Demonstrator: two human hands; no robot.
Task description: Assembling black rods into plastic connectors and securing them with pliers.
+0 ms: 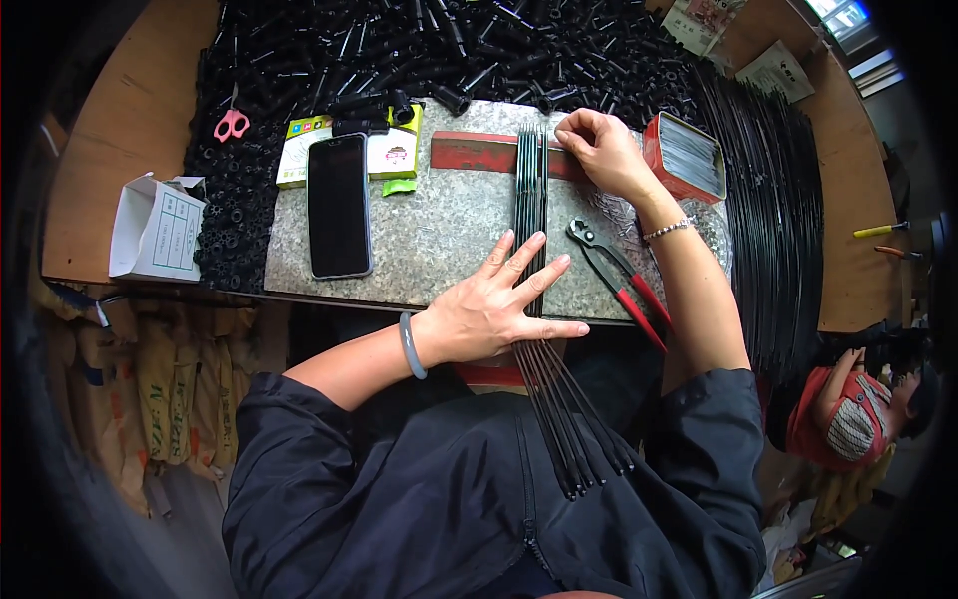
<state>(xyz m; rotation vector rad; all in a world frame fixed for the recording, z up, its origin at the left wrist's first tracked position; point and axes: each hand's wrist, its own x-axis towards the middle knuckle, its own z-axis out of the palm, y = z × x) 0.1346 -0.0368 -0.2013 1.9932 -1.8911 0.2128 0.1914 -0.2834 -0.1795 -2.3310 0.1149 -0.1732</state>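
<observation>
A: Item nearest the lens?
B: Black jacket (479, 499), worn by the person; the near ends of a bundle of thin black rods (531, 215) fan out across it.

A: The rods, location?
B: Laid lengthwise on a grey stone slab (439, 225), running from its far edge, over its near edge, down to the jacket. Side by side on the slab, splayed at the near end.

A: Left hand?
B: Left hand (494, 304), fingers spread flat, palm down, pressing on the rods near the slab's front edge. Grip apart, closed on nothing. Pale green bangle (409, 345) at the wrist.

A: Right hand?
B: Right hand (601, 150) at the far end of the rods, fingers curled with the tips touching the rod ends. Whether the grip clamps a rod, I cannot tell. Beaded bracelet (667, 230) on the wrist.

A: Other entries?
B: Red-handled pincers (619, 280) on the slab, just right of the rods. Black phone (338, 205), face up, left part of slab. Red tin (684, 157) beside the right hand. Pink scissors (232, 123) on a heap of black parts (399, 50). White carton (156, 228) on the wooden table (110, 170), left.
</observation>
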